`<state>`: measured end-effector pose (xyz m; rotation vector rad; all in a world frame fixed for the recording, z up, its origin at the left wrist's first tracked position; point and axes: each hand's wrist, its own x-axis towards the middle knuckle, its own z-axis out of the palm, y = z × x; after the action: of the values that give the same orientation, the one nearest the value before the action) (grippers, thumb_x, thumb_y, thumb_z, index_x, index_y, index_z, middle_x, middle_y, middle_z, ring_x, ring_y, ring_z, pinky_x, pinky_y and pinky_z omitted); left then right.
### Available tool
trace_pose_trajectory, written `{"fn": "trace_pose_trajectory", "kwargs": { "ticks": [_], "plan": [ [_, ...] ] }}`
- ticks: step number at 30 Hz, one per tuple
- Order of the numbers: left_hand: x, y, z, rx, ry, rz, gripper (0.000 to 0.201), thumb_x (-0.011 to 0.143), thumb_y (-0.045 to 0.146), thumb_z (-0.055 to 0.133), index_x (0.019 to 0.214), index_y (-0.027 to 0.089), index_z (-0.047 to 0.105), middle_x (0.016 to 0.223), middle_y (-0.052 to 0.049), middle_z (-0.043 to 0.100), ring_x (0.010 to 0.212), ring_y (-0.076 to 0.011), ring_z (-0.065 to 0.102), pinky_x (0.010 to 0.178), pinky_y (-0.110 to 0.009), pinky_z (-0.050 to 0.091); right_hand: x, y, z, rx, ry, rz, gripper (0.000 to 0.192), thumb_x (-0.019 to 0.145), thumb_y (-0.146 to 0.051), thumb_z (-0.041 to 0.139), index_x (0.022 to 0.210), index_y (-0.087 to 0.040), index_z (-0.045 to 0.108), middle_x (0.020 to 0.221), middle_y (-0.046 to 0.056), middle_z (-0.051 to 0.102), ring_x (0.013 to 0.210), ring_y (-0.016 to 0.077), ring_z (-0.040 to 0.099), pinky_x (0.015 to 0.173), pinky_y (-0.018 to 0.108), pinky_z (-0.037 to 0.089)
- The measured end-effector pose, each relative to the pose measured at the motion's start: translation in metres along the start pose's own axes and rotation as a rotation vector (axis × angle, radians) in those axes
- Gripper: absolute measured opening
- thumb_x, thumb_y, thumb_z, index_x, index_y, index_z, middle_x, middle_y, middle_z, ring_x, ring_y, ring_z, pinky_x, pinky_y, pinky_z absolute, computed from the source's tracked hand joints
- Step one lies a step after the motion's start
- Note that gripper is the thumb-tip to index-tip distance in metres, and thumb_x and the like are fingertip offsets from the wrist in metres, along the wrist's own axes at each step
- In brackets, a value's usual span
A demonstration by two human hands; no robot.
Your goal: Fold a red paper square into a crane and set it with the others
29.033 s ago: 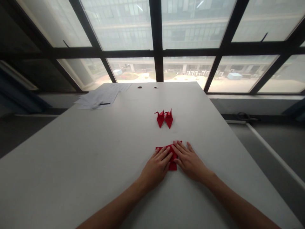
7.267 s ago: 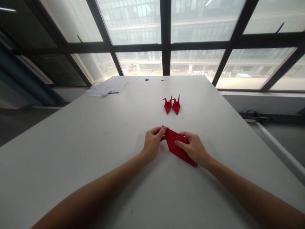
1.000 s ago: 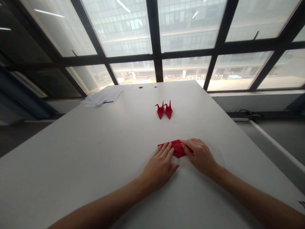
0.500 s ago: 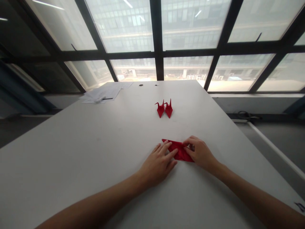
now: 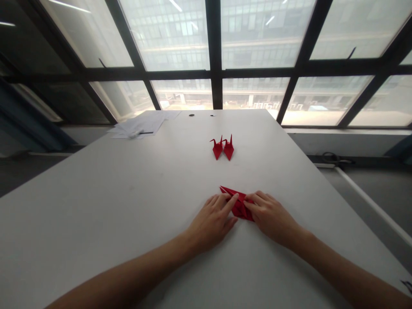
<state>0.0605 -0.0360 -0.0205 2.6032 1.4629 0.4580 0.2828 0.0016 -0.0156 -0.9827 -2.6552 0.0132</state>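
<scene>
A folded piece of red paper [image 5: 240, 210] lies on the white table in front of me, its thin pointed tip toward the upper left. My left hand [image 5: 216, 219] rests on its left part, fingers spread and pressing the paper down. On the right part is my right hand [image 5: 271, 214], its fingertips drawn together on the paper near the middle. That hand covers the right end of the paper. Farther back, two red paper cranes [image 5: 217, 151] stand side by side, with their tails and necks raised.
White paper sheets [image 5: 154, 122] with a dark pen [image 5: 146, 132] on them lie at the table's far left. Two small dark round spots [image 5: 192, 115] show near the far edge. Large framed windows [image 5: 180, 38] rise behind the table [image 5: 96, 206]. A dark cable [image 5: 334, 158] lies beyond its right edge.
My right hand has turned flatter and its fingertips have come down on the paper, from a raised pinch. The paper looks narrower, with a split showing at its left tip. My left hand has barely moved.
</scene>
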Motion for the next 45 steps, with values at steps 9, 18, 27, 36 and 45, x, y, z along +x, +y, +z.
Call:
{"fn": "trace_pose_trajectory", "kwargs": {
  "ticks": [9,18,27,36,45],
  "plan": [
    [0.000,-0.004,0.005,0.127,-0.027,0.046,0.056,0.099,0.050,0.042,0.146,0.020,0.041,0.156,-0.011,0.035,0.145,-0.0279,0.029,0.119,-0.048,0.027,0.000,-0.019,0.004,-0.015,0.058,0.157,0.029,0.098,-0.025,0.050,0.122,-0.020,0.064,0.115,0.011,0.068,0.105,0.0255,0.058,0.097,0.044,0.042],
    [-0.001,-0.008,0.008,0.118,-0.075,0.043,0.072,0.098,0.062,0.030,0.154,0.016,0.026,0.160,-0.014,0.027,0.150,-0.0258,0.021,0.120,-0.048,0.024,-0.009,-0.024,0.025,-0.017,0.010,0.012,0.048,0.099,-0.026,0.045,0.145,-0.009,0.045,0.149,0.016,0.046,0.139,0.0266,0.042,0.116,0.049,0.034],
    [-0.003,-0.013,0.008,0.172,-0.058,-0.009,0.071,0.096,0.066,0.030,0.155,0.027,0.024,0.161,-0.007,0.025,0.151,-0.0291,0.017,0.120,-0.057,0.018,-0.008,-0.024,0.020,0.036,0.027,0.012,0.047,0.100,-0.028,0.044,0.145,-0.014,0.047,0.148,0.014,0.047,0.140,0.0268,0.042,0.116,0.053,0.034],
    [-0.001,-0.015,0.004,0.228,0.023,-0.156,0.065,0.098,0.060,0.033,0.151,0.023,0.037,0.157,-0.008,0.036,0.149,-0.0343,0.018,0.118,-0.063,0.021,-0.008,-0.024,0.019,0.032,-0.024,0.033,0.046,0.099,-0.027,0.044,0.142,-0.013,0.050,0.148,0.014,0.048,0.141,0.0268,0.041,0.118,0.053,0.031],
    [0.006,-0.025,0.010,0.223,0.045,-0.247,0.063,0.100,0.057,0.028,0.147,0.017,0.041,0.158,-0.012,0.032,0.150,-0.0319,0.018,0.117,-0.060,0.024,-0.008,-0.025,0.016,0.039,-0.024,0.041,0.046,0.098,-0.026,0.046,0.143,-0.015,0.050,0.148,0.014,0.048,0.140,0.0263,0.042,0.118,0.054,0.030]
  ]
}}
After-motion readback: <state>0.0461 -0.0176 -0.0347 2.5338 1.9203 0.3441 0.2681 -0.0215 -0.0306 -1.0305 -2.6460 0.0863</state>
